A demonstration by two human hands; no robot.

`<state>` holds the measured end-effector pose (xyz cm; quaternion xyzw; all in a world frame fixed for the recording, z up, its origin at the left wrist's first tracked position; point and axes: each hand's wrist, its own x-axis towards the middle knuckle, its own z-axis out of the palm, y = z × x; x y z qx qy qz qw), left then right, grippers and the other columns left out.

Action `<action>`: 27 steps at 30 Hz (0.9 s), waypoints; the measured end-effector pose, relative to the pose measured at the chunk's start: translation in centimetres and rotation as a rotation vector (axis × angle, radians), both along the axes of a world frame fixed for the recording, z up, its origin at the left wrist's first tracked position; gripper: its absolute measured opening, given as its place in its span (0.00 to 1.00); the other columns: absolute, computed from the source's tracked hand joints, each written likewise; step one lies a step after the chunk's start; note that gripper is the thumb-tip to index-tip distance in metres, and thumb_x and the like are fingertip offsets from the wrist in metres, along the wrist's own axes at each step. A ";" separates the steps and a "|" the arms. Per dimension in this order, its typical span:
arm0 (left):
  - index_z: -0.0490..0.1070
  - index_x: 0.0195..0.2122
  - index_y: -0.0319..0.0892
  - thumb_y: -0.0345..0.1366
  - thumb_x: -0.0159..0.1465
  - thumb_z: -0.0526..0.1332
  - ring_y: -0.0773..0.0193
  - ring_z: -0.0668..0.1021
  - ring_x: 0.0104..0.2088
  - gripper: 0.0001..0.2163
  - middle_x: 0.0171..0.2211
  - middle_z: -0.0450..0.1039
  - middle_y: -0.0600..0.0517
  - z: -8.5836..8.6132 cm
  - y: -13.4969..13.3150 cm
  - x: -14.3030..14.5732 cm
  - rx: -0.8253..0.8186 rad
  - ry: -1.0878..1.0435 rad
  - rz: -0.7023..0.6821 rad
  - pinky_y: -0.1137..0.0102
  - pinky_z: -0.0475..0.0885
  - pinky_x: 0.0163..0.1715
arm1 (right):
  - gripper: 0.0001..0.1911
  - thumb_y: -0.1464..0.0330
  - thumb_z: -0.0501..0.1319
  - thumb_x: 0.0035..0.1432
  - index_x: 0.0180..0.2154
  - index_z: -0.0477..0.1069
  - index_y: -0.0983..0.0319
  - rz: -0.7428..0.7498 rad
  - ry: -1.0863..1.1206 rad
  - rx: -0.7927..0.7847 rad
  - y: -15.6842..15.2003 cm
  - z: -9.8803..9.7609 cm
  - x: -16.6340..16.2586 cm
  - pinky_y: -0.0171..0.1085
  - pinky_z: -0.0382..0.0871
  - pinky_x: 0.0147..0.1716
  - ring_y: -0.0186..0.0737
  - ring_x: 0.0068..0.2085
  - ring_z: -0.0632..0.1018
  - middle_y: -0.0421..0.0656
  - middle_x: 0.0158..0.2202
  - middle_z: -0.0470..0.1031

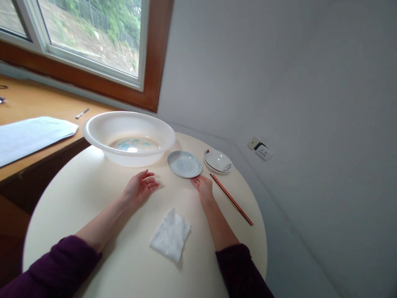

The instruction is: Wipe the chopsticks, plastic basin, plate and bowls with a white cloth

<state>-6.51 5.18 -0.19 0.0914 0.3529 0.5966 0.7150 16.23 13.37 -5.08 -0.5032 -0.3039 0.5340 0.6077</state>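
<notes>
A pale grey-blue plate point(184, 164) is right of the basin, toward the middle of the round table. My right hand point(203, 187) is at its near right rim, with the fingers against and partly under the edge; the thumb's grip is hard to make out. My left hand point(142, 187) rests near the basin, palm turned up and fingers loosely apart, holding nothing. Between my forearms lies a folded white cloth point(171, 236). To the right of the plate are stacked white dishes point(217, 160) and a pair of reddish-brown chopsticks point(232, 199).
A large translucent white basin point(130, 159), with blue marks on its bottom, stands at the table's back left. Beyond it, a wooden desk point(40, 97) bears papers point(34, 134) and a pen point(82, 113). The wall with a power socket point(264, 152) borders the round table point(124, 252) at right.
</notes>
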 end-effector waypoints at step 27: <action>0.68 0.23 0.35 0.29 0.62 0.50 0.66 0.73 0.18 0.12 0.15 0.67 0.49 0.4 -0.2 0.2 -0.009 0.018 -0.013 0.69 0.75 0.25 | 0.15 0.66 0.61 0.47 0.38 0.67 0.65 -0.405 -0.789 0.458 -1.0 1.8 2.9 0.39 0.70 0.36 0.38 0.34 0.75 0.46 0.33 0.75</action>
